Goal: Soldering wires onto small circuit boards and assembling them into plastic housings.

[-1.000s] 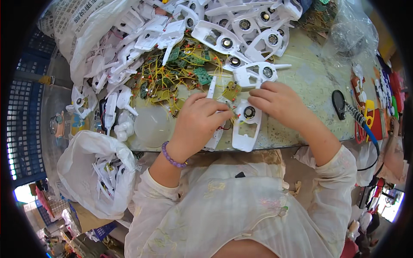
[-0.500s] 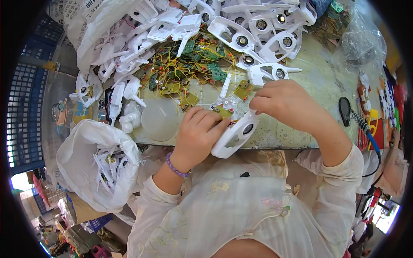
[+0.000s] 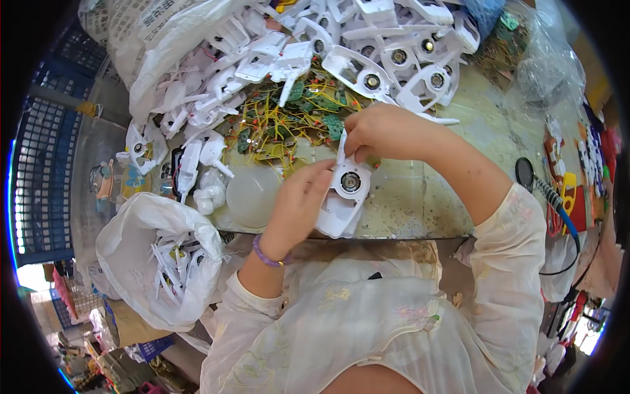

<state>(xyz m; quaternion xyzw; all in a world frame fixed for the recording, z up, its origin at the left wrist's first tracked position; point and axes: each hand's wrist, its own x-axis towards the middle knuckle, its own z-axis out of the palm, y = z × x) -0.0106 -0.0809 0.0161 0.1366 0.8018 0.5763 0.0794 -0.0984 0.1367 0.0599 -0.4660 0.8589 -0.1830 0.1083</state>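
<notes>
A white plastic housing [image 3: 342, 217] with a round dark metal-ringed part set in its face stands at the near edge of the table, its narrow stem pointing away from me. My left hand [image 3: 298, 205] grips its left side, fingers closed along the edge. At the far end, my right hand [image 3: 387, 131] pinches around the narrow stem and covers part of it. Just beyond both hands lies a heap of green circuit boards [image 3: 308, 105] with yellow wires.
Many similar white housings [image 3: 367, 72] pile up at the back. On the left are a white sack [image 3: 115, 262] holding white parts and a round translucent lid [image 3: 252, 197]. A black-ringed tool [image 3: 525, 174] with a blue cable lies right, near a clear plastic bag [image 3: 548, 79].
The housing has turned from a slant to nearly straight, its round part now facing up. My right hand has moved left onto the stem. The circuit board seen inside is now out of sight.
</notes>
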